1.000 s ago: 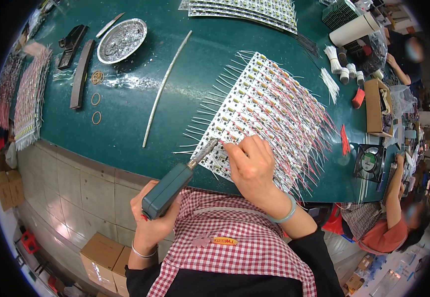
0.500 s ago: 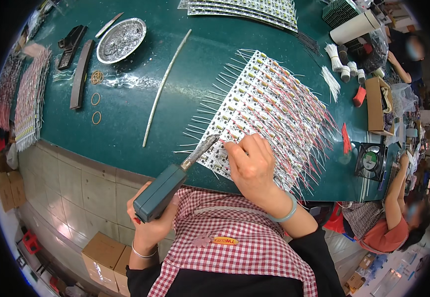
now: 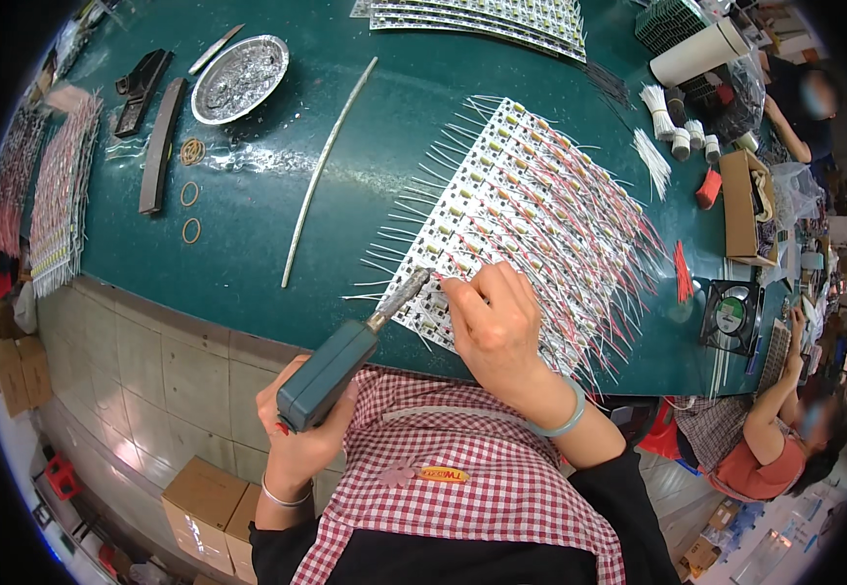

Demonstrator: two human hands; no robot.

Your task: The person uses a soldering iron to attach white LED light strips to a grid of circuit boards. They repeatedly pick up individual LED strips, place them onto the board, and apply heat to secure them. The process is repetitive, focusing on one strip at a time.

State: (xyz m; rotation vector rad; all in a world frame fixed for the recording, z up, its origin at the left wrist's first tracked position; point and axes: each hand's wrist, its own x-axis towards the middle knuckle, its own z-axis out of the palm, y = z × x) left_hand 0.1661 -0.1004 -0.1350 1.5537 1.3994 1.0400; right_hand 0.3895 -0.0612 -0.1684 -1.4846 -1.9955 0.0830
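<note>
My left hand (image 3: pixel 298 448) is closed round the dark green handle of a soldering gun (image 3: pixel 331 373). Its metal tip points up and right, resting at or just above the lower left part of a white circuit board panel (image 3: pixel 459 207). Close beside the tip, my right hand (image 3: pixel 494 327) pinches a thin red wire (image 3: pixel 439 277), of which only a short end shows at the fingertips. Rows of small components cover the panel. White wires stick out along its left edge, and many red and white wires fan out to the right.
A length of pale cord (image 3: pixel 330 146) lies left of the panel. Farther left are a metal bowl (image 3: pixel 199 105) with solder scraps, rubber bands (image 3: pixel 190 231) and a dark bar (image 3: pixel 161 146). More boards (image 3: pixel 482 27) are stacked at the back. A fan (image 3: pixel 730 314) stands right, near two co-workers.
The soldering gun and my left hand have shifted slightly to the right, with the tip still close to my right fingertips. My right hand has hardly moved.
</note>
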